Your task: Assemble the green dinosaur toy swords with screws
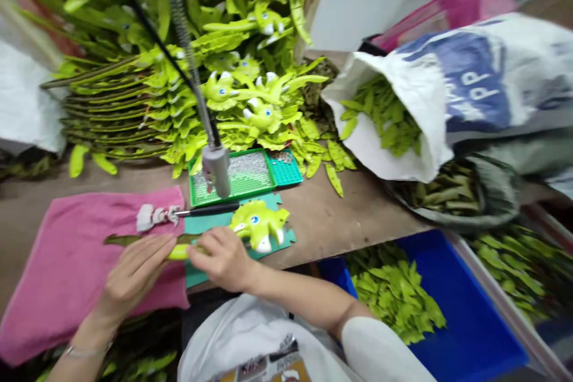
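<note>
A lime-green plastic triceratops piece (258,222), with a blue eye and white horns, lies on a teal foam mat (195,275); its long body stretches left under my hands. My right hand (224,259) is closed around the body just behind the head, fingers curled. My left hand (138,271) grips the body further left, fingers long and close together over it, thumb hidden. A dark strip of the piece shows beyond my left fingertips. Above my hands lies a black-handled screwdriver-like tool (210,209), its metal tip against a white cloth-wrapped bundle (156,215).
A pink towel (89,239) covers the left worktop. A grey cylindrical tool (215,168) hangs over a green tray (250,173) of tiny metal parts. Stacked green dinosaur pieces (179,95) stand behind. Right are a white sack (470,83) and blue bin (465,298) holding green parts.
</note>
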{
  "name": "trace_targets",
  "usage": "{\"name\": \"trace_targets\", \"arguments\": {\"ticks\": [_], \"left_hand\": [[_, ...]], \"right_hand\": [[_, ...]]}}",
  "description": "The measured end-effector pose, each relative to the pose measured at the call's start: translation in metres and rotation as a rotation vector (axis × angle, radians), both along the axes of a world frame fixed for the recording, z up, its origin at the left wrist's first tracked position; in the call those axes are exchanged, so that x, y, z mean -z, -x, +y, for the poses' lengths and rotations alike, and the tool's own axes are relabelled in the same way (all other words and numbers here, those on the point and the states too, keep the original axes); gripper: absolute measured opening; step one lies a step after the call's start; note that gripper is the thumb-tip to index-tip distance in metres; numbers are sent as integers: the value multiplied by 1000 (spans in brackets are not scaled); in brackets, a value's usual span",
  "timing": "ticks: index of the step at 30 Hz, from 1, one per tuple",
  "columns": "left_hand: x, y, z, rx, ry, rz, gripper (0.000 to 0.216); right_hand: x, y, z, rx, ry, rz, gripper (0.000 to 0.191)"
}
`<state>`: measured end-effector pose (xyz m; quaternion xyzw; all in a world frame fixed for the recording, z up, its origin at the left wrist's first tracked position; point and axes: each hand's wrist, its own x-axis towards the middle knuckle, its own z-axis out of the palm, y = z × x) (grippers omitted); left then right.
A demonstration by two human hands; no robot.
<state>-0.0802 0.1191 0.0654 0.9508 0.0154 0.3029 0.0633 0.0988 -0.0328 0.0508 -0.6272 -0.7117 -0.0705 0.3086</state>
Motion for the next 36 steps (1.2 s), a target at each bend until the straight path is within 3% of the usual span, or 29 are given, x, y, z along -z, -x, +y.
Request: {"name": "trace_targets", "arguments": {"ticks": [4, 7, 10, 14, 17, 21, 29, 36], "left_hand": [[25, 12, 14, 74, -48, 110, 55], [37, 11, 14, 40, -25, 104, 54], [33, 2, -2, -56, 0, 104, 62], [22, -25, -42, -110, -4, 86, 70], [23, -53, -75, -79, -42, 100, 80], [30, -85, -101, -91, -99, 165, 96], [40, -98, -111, -207, -79, 230, 97], [36, -101, -116, -252, -21, 253, 103]], "right_hand": [[20, 17, -11, -10, 26, 93, 18], [15, -10, -30, -16, -66, 190, 31], [2, -88, -56, 210, -106, 282, 40], [-11, -229, -80, 696, 104, 372, 38], [-17, -312, -82, 838, 149, 383, 46], [-20, -375, -62, 924, 239, 387, 48], [-15, -416, 2, 1018, 399, 453, 46], [-26, -398, -8, 1115, 377, 589, 38]]}}
